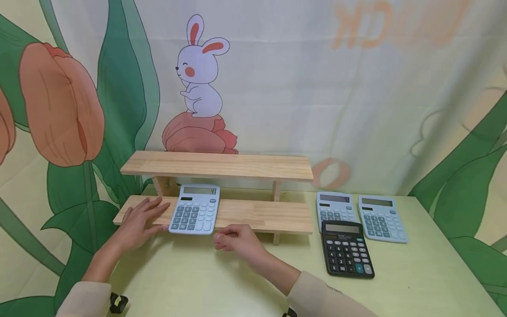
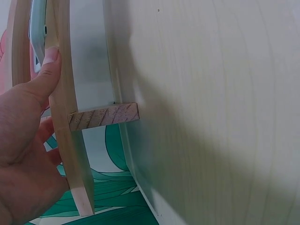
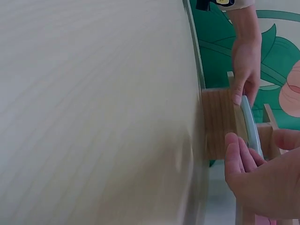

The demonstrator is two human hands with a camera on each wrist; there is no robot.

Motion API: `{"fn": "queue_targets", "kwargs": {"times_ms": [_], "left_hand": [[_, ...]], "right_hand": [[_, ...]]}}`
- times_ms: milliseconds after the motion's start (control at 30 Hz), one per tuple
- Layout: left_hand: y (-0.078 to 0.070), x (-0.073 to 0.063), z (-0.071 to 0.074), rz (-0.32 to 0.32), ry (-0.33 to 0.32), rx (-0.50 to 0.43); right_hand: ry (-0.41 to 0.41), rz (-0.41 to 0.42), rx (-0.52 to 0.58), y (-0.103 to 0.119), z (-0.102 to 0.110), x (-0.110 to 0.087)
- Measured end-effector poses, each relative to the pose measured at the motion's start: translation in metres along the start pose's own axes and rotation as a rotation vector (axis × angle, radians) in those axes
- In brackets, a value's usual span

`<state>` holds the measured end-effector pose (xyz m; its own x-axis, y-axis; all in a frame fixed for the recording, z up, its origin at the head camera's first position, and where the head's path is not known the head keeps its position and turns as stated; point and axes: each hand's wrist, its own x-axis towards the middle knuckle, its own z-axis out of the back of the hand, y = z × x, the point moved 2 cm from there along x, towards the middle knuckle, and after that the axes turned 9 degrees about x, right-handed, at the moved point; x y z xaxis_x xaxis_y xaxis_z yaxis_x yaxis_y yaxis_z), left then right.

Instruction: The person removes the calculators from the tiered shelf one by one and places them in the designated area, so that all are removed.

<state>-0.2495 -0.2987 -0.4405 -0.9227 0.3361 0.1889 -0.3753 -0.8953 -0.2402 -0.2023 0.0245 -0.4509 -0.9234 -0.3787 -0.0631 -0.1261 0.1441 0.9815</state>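
A light blue calculator (image 1: pixel 195 209) with a lit display leans back on the lower board of a two-tier wooden shelf (image 1: pixel 261 215), its bottom edge at the board's front. My left hand (image 1: pixel 142 220) lies with spread fingers on that board, left of the calculator. In the left wrist view, the left thumb (image 2: pixel 50 63) presses the board's front edge beside the calculator's corner. Near the calculator's lower right corner is my right hand (image 1: pixel 241 242), fingers loosely bent. The right wrist view shows its fingertips (image 3: pixel 232 140) by the calculator's edge, thumb apart; contact is unclear.
Right of the shelf, a black calculator (image 1: pixel 347 251) overlaps the lower part of a light blue calculator (image 1: pixel 336 206). Another light blue calculator (image 1: pixel 382 218) lies beside them on the pale table (image 1: pixel 428 273). A printed curtain (image 1: pixel 277 88) hangs behind.
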Motion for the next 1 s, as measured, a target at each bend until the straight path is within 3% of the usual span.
{"fn": "queue_targets", "kwargs": {"times_ms": [200,467,733,1000], "left_hand": [[0.002,-0.001,0.000,0.007,-0.003,-0.002],[0.005,-0.001,-0.004,-0.009,-0.016,-0.002],[0.006,-0.002,-0.005,-0.009,-0.020,-0.005],[0.005,-0.001,-0.003,0.005,-0.021,-0.007]], "right_hand": [[-0.061,-0.052,0.054,-0.009,-0.019,0.013],[-0.124,-0.066,0.130,-0.017,-0.025,0.021],[-0.090,-0.068,0.147,-0.015,-0.024,0.016],[-0.017,-0.058,0.117,-0.017,-0.004,0.000]]}}
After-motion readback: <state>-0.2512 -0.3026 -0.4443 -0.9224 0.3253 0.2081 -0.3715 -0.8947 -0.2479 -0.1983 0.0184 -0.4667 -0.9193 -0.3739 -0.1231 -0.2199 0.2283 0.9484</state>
